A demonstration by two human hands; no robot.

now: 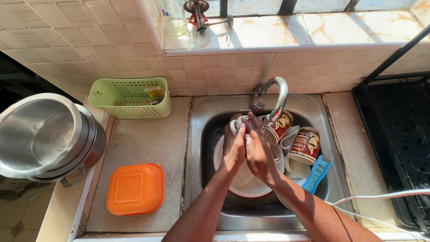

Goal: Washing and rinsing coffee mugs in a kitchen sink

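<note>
Two hands meet over the sink at the centre of the frame, under the curved tap: the left hand and the right hand both close their fingers round a white mug, whose rim shows just above the fingertips. No stream of water can be made out at the spout. Judging by what still sits in the basin, the washing looks to be in its middle: besides the mug in hand, two printed mugs lie to the right, one white plate lies beneath the hands, and one blue brush leans at the lower right, none yet moved out. Whether any of these is already clean cannot be told. At the left of the frame stand one green basket, one orange lidded box and a nest of steel pots, seemingly two or three. One black rack fills the right edge.
</note>
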